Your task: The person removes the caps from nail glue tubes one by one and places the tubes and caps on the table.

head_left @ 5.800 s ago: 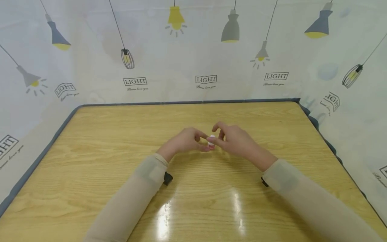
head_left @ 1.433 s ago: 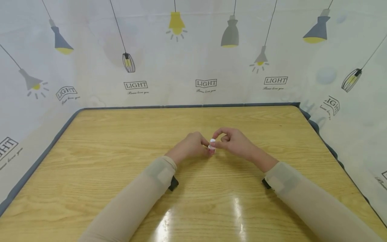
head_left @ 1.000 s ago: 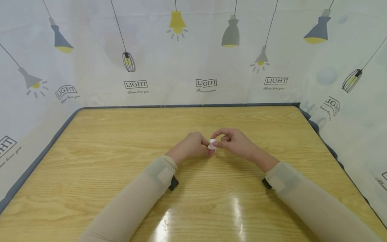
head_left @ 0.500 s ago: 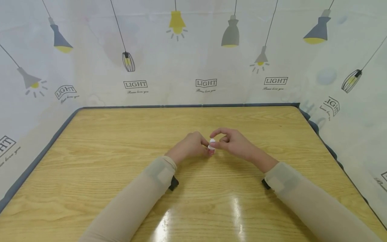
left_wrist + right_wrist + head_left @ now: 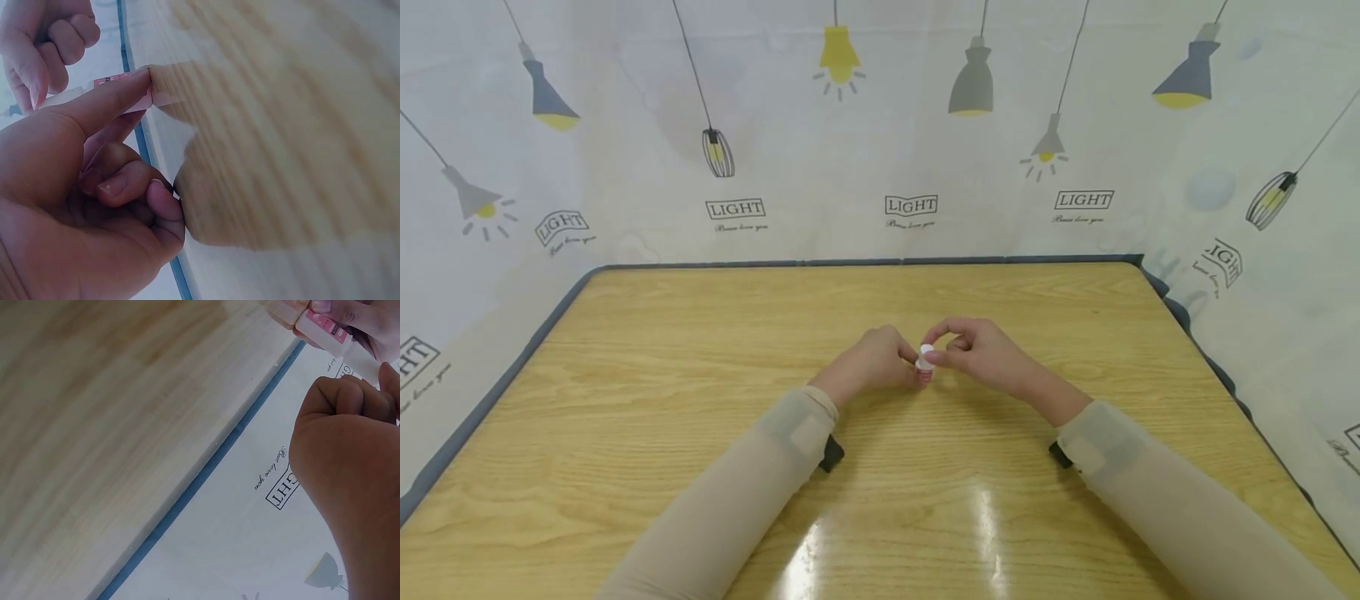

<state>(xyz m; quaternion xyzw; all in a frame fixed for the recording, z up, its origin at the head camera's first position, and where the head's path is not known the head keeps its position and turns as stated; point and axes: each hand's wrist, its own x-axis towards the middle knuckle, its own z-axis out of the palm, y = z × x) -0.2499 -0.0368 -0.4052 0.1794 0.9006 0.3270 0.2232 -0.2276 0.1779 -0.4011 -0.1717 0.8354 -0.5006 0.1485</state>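
A small white bottle (image 5: 924, 374) with a pink label stands on the wooden table, its white cap (image 5: 927, 350) uppermost. My left hand (image 5: 874, 358) pinches the bottle low on its body between thumb and finger; in the left wrist view the other fingers are curled beneath. From the right, my right hand (image 5: 988, 354) holds the cap between thumb and bent index finger, the remaining fingers folded in. The right wrist view shows the pink-labelled bottle (image 5: 324, 330) at the top, beside the left thumb. Fingers hide part of the bottle and cap.
The wooden table (image 5: 700, 333) reaches to a dark blue edging at the back. Behind it hangs a pale cloth (image 5: 850, 150) printed with lamps and LIGHT lettering. Dark wrist devices (image 5: 831, 454) stick out below both beige sleeves.
Since the oldest frame, the right index finger has come down from above onto the cap, and the left hand has shifted nearer the bottle. Over the last second, the right fingers move only slightly at the cap.
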